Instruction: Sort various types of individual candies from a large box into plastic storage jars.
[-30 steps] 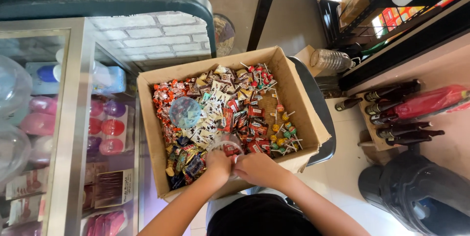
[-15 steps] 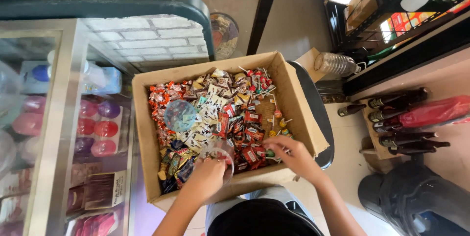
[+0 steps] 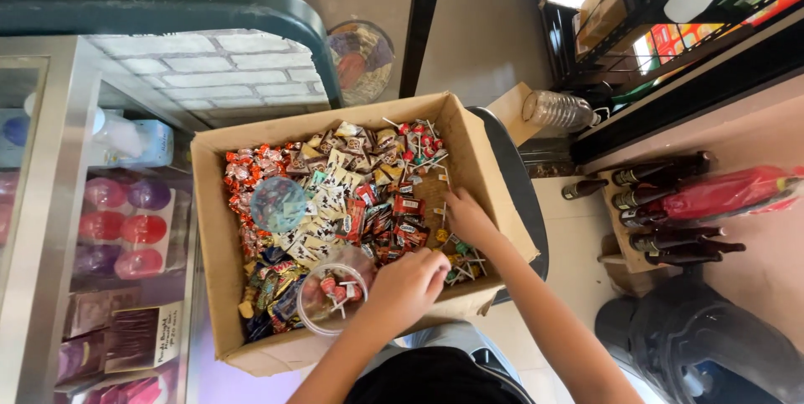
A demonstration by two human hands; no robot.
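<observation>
Both my hands have shifted right within the cardboard box [image 3: 219,228].
My left hand [image 3: 408,284] curls, holding the clear plastic jar [image 3: 335,290]; my right hand [image 3: 466,216] pinches among the lollipops [image 3: 459,266].

Single view only, head-worn, looking almost straight down from above onto a cardboard box [image 3: 251,203] full of sweets, held close below at lap height. Box centred in the frame, tilted slightly, near edge toward the bottom. Both forearms entering from the bottom edge, left hand [image 3: 408,284] and right hand [image 3: 467,216] close enough to show knuckles. Wide lens: at left, a glass display counter [image 3: 50,203] seen from above; at right, floor, dark bottles [image 3: 662,203] and a shelf unit farther off. Far edge of the frame reaching a dark post [image 3: 423,19] and wall. No second view, so no shared ground.
</observation>
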